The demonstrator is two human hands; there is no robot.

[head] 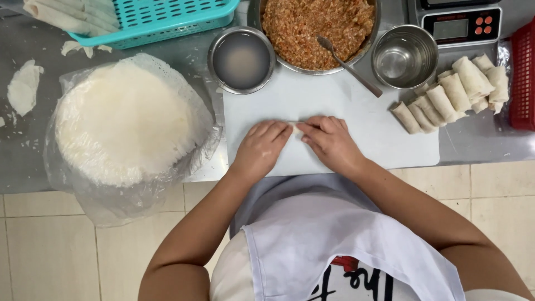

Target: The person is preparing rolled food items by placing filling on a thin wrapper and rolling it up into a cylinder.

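A white apron (334, 245) lies nearest, beyond it the left hand (261, 149) and right hand (332, 144) press curled fingers on a soft, thin, tearable wrapper roll (295, 124) mid cutting board (345, 106), best held gently at its ends

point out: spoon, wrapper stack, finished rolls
spoon (348, 67), head view, middle of its handle
wrapper stack (122, 120), head view, centre of the top sheet
finished rolls (454, 92), head view, a roll mid-pile
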